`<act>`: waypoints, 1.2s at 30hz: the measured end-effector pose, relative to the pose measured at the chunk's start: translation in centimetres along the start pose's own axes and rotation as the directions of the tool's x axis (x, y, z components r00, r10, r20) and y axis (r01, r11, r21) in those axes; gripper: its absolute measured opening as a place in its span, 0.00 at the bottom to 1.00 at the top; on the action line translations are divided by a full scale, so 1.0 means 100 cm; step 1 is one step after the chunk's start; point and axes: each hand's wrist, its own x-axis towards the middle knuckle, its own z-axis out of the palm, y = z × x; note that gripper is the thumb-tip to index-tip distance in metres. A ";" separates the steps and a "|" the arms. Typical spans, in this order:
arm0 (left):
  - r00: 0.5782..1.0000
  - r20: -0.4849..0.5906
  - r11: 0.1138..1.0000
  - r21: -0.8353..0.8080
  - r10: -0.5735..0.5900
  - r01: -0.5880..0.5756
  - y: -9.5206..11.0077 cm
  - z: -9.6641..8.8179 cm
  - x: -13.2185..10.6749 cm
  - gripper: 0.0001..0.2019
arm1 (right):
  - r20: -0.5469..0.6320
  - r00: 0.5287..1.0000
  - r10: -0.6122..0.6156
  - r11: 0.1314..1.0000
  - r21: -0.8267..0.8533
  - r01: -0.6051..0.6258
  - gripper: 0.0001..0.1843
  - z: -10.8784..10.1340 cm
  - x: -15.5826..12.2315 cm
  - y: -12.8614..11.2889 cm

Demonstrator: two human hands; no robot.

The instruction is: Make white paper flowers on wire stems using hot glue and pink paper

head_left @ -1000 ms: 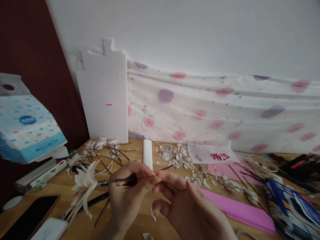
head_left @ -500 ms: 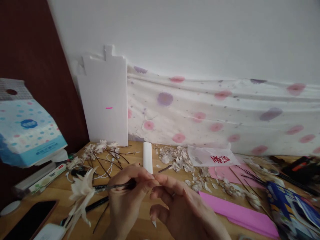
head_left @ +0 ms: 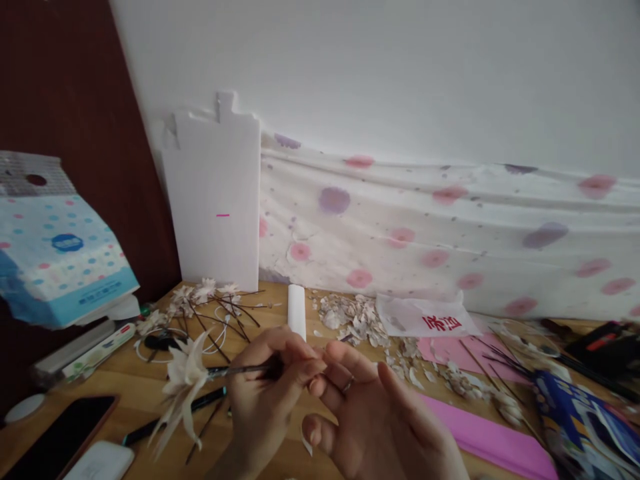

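A white flower (head_left: 184, 373) on a dark stem (head_left: 240, 369) is pinched by the left hand (head_left: 260, 393); the stem's end is gripped by the right hand (head_left: 370, 413).

A home craft corner is showing here: flowered cloth (head_left: 450, 227) is hanging behind the wooden worktop (head_left: 125, 393), petal scraps (head_left: 350, 317) lying below it.
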 end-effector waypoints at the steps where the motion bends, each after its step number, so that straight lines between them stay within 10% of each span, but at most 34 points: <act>1: 1.000 -0.009 1.000 -0.015 -0.021 0.021 0.001 0.000 -0.001 0.07 | 0.000 1.000 0.005 1.000 0.010 -0.005 0.21 0.001 0.000 -0.001; 6: 0.980 -0.084 0.978 -0.122 -0.179 0.169 0.004 -0.001 0.000 0.15 | -0.035 0.999 -0.034 0.999 0.001 0.034 0.19 0.004 -0.001 -0.001; 18: 0.913 0.103 0.916 -0.036 -0.395 0.400 0.010 -0.011 0.015 0.22 | -0.205 0.953 -0.224 0.964 -0.189 0.186 0.14 0.007 0.001 -0.003; 23: 0.897 0.281 0.939 0.138 -0.342 0.315 0.016 -0.013 0.014 0.20 | -0.300 0.909 -0.288 0.896 -0.419 0.145 0.21 0.010 -0.004 -0.009; 28: 0.941 0.213 0.948 0.238 -0.264 0.212 0.019 -0.011 0.014 0.06 | -0.313 0.906 -0.283 0.873 -0.475 0.109 0.29 0.007 -0.007 -0.013; 36: 0.976 0.105 0.967 0.187 -0.193 0.171 0.014 -0.016 0.014 0.13 | -0.331 0.876 -0.352 0.864 -0.474 0.169 0.24 0.010 -0.013 -0.021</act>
